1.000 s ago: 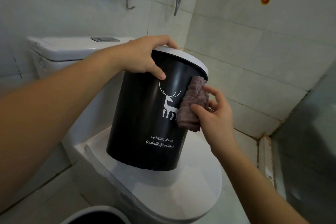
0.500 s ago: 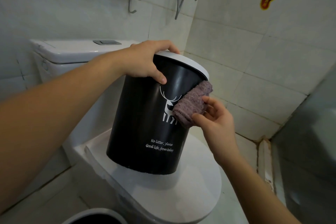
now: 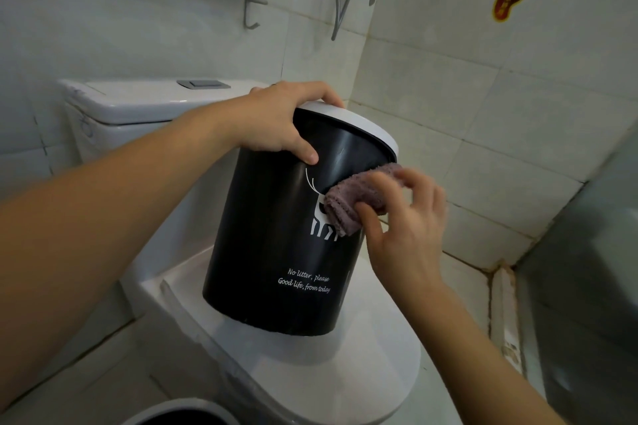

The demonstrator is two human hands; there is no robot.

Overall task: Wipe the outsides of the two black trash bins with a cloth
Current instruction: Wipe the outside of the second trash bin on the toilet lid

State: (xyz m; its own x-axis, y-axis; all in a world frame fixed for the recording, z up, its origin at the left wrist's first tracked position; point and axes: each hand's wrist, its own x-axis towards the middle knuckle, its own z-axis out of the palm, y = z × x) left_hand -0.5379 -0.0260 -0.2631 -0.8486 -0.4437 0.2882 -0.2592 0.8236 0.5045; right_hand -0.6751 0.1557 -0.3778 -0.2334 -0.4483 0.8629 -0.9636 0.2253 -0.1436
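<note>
Peeking in at the bottom edge is a second bin (image 3: 179, 416), cut off so only a curve of its white rim and dark inside show. The cloth (image 3: 359, 198) hides part of the white deer picture on the first bin (image 3: 276, 245), and the far side of that bin cannot be seen. There are two bins, one cloth and two hands. The first bin is black and round, with a white ring on top and small white words low down. It sits tilted on the closed toilet lid (image 3: 362, 373). The left hand (image 3: 279, 121) has its grip closed over the bin's top rim, thumb pressed on the black side. The right hand (image 3: 404, 217) pinches the folded purple-grey cloth against the bin's upper side, just under the rim, its fingers blurred.
</note>
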